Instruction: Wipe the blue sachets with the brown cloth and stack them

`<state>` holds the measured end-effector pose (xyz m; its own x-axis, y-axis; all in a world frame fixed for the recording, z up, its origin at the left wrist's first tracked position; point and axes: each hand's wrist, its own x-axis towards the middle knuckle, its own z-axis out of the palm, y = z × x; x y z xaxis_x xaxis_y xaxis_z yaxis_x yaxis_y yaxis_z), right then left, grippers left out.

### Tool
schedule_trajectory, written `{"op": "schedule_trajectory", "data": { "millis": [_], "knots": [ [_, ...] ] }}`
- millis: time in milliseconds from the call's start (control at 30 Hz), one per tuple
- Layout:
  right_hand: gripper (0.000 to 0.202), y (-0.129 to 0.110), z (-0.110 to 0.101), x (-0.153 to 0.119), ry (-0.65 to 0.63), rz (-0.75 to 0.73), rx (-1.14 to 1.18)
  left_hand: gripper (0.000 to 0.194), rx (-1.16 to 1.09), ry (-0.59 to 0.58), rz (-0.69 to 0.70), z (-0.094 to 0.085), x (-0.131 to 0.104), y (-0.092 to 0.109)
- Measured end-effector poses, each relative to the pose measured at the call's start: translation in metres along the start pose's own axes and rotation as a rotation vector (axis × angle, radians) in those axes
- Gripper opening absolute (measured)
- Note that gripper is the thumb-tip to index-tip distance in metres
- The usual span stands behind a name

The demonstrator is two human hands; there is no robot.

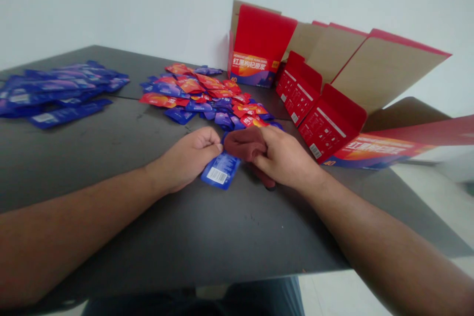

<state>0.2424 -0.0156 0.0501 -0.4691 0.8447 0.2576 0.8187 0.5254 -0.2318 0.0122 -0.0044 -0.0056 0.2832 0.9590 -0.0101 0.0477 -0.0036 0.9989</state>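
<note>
Near the middle of the dark table, my left hand [192,155] pinches the upper part of a blue sachet [221,172]. The sachet's printed back with a white barcode label faces up. My right hand [287,155] is closed on a folded brown cloth [245,143], which covers the sachet's upper end. A loose end of the cloth hangs down toward the table. Just beyond both hands lies a mixed pile of red and blue sachets [217,90]. My fingers and the cloth hide whether the cloth presses on the sachet.
A heap of blue sachets [66,86] lies at the far left. Open red cartons [254,66] with raised flaps stand at the back right; another carton [370,150] reaches the table's right side. A white wall [148,5] rises behind the table [207,237].
</note>
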Motion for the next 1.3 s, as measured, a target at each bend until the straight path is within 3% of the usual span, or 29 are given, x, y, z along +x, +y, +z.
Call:
{"op": "schedule_trajectory", "data": {
  "millis": [133, 367, 567, 800, 1000, 1200, 1300],
  "knots": [
    [0.037, 0.007, -0.002, 0.005, 0.076, 0.083, 0.017, 0.018, 0.048, -0.009, 0.017, 0.0, -0.002, 0.002],
    [0.032, -0.005, -0.002, -0.001, -0.051, -0.056, 0.051, 0.017, 0.007, 0.0, 0.013, 0.0, 0.0, 0.0],
    [0.032, 0.002, -0.002, 0.004, 0.021, 0.082, 0.016, 0.018, 0.065, 0.004, 0.02, -0.002, 0.0, -0.002],
    [0.03, -0.006, -0.003, -0.002, -0.087, -0.049, 0.027, 0.016, -0.005, 0.027, 0.001, 0.0, 0.001, 0.0],
    [0.03, -0.002, -0.004, 0.002, -0.002, 0.065, -0.019, 0.018, 0.032, 0.025, -0.004, -0.002, 0.001, -0.003],
    [0.018, -0.017, 0.003, -0.01, -0.161, -0.212, -0.055, 0.014, 0.024, 0.046, 0.017, 0.0, 0.0, 0.004],
    [0.018, -0.017, 0.001, -0.011, -0.137, -0.174, -0.107, 0.013, 0.005, 0.051, 0.029, 0.001, 0.001, 0.003]
  ]
}}
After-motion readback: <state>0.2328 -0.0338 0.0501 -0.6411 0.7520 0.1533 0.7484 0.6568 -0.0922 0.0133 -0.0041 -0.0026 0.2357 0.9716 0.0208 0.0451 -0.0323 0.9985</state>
